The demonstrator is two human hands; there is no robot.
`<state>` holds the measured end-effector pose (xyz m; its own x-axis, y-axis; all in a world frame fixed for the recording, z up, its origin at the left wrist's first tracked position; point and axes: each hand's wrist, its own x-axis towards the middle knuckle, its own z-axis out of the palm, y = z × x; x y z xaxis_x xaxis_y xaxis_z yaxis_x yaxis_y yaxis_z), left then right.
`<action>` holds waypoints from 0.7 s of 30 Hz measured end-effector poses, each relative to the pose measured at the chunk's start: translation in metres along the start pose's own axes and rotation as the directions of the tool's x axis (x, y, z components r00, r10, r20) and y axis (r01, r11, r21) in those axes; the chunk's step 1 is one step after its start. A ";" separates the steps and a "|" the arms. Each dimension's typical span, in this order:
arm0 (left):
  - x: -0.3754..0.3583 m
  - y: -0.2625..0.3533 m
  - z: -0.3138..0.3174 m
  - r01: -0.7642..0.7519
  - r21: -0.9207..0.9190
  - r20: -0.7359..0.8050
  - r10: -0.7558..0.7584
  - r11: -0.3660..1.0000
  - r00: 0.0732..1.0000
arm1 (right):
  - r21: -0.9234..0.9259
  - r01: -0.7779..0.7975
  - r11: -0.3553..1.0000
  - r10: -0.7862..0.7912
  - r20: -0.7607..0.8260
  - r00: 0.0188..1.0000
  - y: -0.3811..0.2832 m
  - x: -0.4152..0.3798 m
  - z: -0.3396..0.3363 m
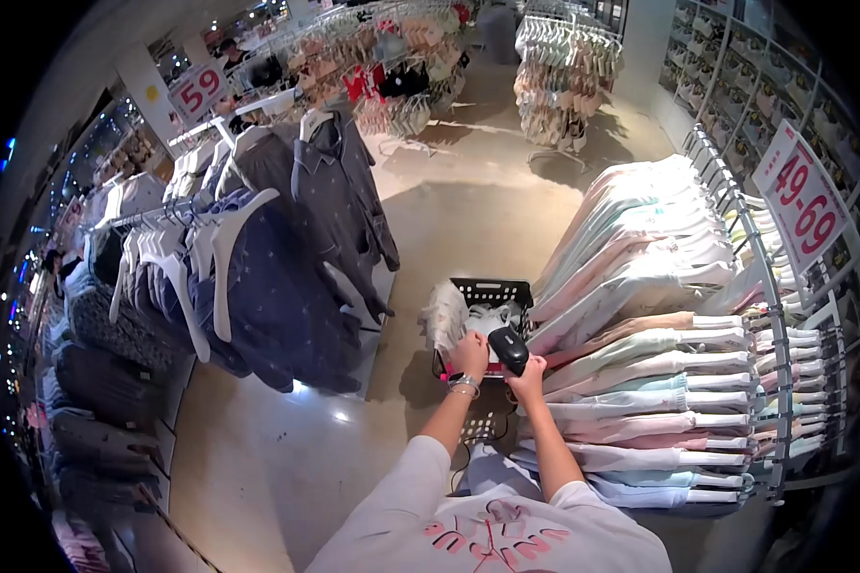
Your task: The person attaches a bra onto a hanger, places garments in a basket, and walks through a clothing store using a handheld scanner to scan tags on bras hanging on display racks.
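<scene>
We saw a glossy black device point(509, 350), rounded with pale lettering, tilted in the right hand point(526, 377). We found a crumpled white bundle point(442, 315), probably cloth, at the left side of the black basket point(492, 285).

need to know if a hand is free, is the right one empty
No, the right hand holds a black handheld device.

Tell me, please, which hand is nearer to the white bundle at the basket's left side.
Left: the left hand is beside the lower end of the white bundle, contact unclear; the right hand is farther right, holding the black device.
</scene>
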<state>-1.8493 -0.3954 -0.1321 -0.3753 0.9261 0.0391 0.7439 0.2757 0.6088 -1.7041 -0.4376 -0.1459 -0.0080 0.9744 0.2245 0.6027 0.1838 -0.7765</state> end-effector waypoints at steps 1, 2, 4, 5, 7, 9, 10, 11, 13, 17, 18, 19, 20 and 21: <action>0.000 -0.002 0.003 -0.009 0.023 0.000 0.009 1.000 1.000 | -0.012 0.003 1.000 -0.004 -0.053 0.999 0.008 -0.001 0.005; 0.003 -0.001 0.004 -0.024 0.048 -0.004 0.025 0.999 1.000 | -0.021 0.008 1.000 -0.011 -0.113 0.994 0.014 0.000 0.011; 0.011 0.000 0.007 -0.081 0.071 -0.025 0.083 0.994 0.996 | 0.024 -0.018 1.000 0.020 -0.072 0.997 0.009 0.009 0.007; 0.017 0.000 0.010 -0.083 0.065 -0.033 0.085 0.994 0.996 | 0.012 -0.032 0.999 0.033 -0.073 0.997 0.006 0.016 0.006; 0.033 0.005 0.014 -0.061 0.071 -0.041 0.064 0.996 0.997 | 0.015 -0.030 0.999 0.031 -0.062 0.998 0.012 0.032 0.012; 0.047 0.012 0.020 -0.029 0.091 -0.032 0.032 0.995 0.999 | 0.039 -0.032 0.999 0.036 -0.103 0.994 0.018 0.045 0.019; 0.053 0.014 0.022 -0.042 0.102 -0.027 0.045 0.994 0.999 | 0.026 -0.040 0.999 0.043 -0.155 0.987 0.019 0.050 0.022; 0.058 0.013 0.023 -0.047 0.122 -0.011 0.049 0.991 0.999 | 0.015 -0.062 0.998 0.063 -0.197 0.978 0.019 0.052 0.028; 0.064 0.009 0.024 -0.054 0.135 0.025 0.051 0.989 0.998 | 0.026 -0.069 0.997 0.073 -0.178 0.981 0.010 0.057 0.026; 0.094 0.023 0.026 -0.035 0.114 0.003 0.035 0.993 0.999 | 0.028 -0.035 0.999 0.038 -0.109 0.993 0.010 0.092 0.025; 0.098 0.025 0.031 -0.035 0.116 0.002 0.035 0.993 0.999 | 0.028 -0.047 0.999 0.050 -0.140 0.989 0.011 0.096 0.026; 0.105 0.027 0.036 -0.038 0.116 0.002 0.038 0.993 0.999 | 0.026 -0.057 0.998 0.061 -0.175 0.983 0.018 0.101 0.033; 0.112 0.028 0.040 -0.044 0.117 0.000 0.045 0.992 0.999 | 0.027 -0.068 0.997 0.072 -0.213 0.974 0.026 0.108 0.039; 0.120 0.026 0.044 -0.057 0.095 -0.011 0.059 0.994 0.998 | 0.002 -0.058 0.998 0.058 -0.159 0.986 0.025 0.119 0.037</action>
<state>-1.8502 -0.2654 -0.1465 -0.3370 0.9378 0.0832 0.8135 0.2455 0.5272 -1.7200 -0.3126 -0.1604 0.1535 0.9505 0.2700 0.6008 0.1272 -0.7892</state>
